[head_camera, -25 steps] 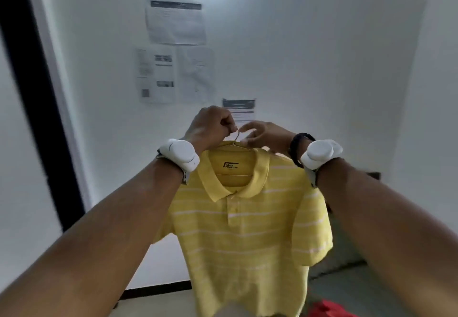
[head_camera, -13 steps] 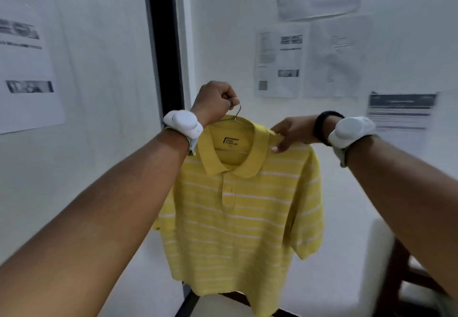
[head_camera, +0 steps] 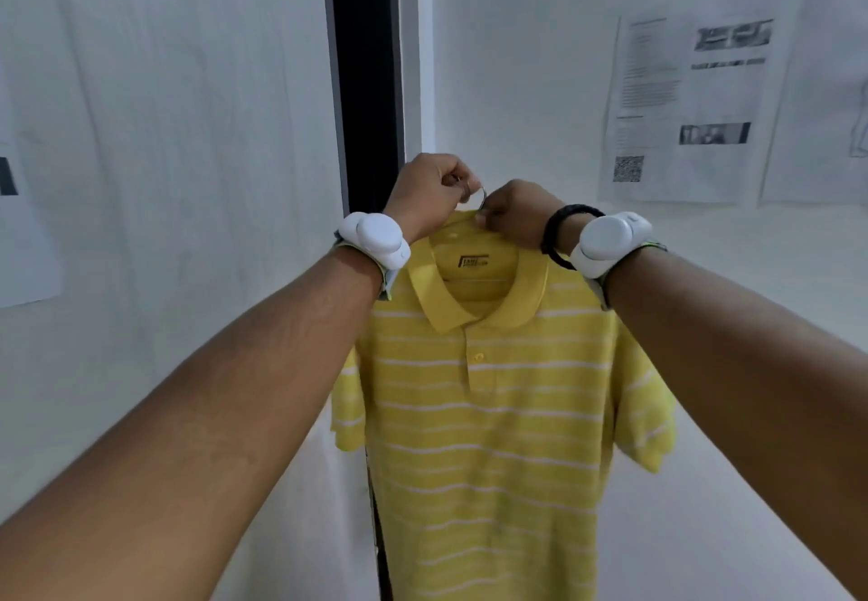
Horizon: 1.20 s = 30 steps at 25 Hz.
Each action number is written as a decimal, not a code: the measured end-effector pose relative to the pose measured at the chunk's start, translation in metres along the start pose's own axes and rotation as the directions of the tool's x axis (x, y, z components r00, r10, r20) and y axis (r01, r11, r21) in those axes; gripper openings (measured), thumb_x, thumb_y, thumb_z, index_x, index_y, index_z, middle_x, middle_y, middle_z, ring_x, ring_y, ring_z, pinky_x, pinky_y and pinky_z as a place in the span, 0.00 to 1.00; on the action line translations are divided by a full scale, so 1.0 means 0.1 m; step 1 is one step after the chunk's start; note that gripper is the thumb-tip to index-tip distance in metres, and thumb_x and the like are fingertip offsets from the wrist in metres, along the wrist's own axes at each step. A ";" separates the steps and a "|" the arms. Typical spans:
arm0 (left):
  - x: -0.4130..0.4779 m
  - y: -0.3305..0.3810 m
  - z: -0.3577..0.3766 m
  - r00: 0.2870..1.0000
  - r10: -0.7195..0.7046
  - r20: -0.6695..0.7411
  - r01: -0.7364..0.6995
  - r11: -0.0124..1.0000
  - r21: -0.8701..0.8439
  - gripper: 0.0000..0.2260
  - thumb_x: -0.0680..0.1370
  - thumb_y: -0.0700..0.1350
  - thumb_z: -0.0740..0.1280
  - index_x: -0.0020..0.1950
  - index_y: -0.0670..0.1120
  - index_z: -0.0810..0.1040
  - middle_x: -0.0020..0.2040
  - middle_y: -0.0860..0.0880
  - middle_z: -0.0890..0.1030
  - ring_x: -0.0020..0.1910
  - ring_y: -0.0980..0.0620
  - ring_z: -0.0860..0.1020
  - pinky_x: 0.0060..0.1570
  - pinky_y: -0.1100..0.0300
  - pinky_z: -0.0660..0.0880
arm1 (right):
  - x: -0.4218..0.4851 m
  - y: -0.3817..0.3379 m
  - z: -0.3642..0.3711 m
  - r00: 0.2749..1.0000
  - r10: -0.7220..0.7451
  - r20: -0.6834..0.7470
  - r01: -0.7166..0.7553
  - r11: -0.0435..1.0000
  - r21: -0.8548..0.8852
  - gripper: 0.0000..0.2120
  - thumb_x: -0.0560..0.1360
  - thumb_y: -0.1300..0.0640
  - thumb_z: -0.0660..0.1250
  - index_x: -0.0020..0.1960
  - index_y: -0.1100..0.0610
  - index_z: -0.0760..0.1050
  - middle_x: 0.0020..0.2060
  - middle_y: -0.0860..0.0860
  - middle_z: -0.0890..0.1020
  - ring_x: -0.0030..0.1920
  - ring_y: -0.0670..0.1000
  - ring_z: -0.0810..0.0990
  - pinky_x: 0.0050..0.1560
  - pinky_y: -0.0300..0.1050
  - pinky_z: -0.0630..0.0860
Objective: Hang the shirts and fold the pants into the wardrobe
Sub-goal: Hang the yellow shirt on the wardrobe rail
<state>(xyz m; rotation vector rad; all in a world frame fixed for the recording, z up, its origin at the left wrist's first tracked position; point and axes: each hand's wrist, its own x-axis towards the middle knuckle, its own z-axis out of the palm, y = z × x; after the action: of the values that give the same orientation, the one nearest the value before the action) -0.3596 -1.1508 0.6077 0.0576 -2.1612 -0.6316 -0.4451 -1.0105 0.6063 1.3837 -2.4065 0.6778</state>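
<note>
Hem of shirt [head_camera: 488,412] beyond bottom edge; hanger [head_camera: 482,193] mostly inside.

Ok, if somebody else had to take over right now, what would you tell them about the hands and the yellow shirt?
The left hand grips the thin metal hanger hook.
The right hand pinches the collar of the yellow white-striped polo shirt, right beside that hook.
The shirt hangs straight, held up in the air in front of the white wall.
Done: this shirt is on its hanger.
Left: hook it inside the wardrobe. No rail, pants or other shirts are in view.
</note>
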 end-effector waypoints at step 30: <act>-0.56 -1.56 -0.92 0.918 -0.363 0.158 -0.161 0.022 0.987 0.07 0.71 0.49 0.59 0.38 0.52 0.76 0.38 0.50 0.78 0.56 0.53 0.75 0.76 0.48 0.40 | 0.84 0.04 0.56 0.998 0.002 -0.058 0.007 0.989 0.150 0.12 0.80 0.51 0.64 0.51 0.58 0.82 0.45 0.55 0.81 0.46 0.55 0.76 0.47 0.43 0.69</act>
<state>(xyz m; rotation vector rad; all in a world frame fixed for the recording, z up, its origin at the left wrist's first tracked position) -0.2826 -1.3104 0.5411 0.9783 -2.5232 1.1598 -0.4913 -1.0996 0.5968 1.4032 -2.3501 0.9026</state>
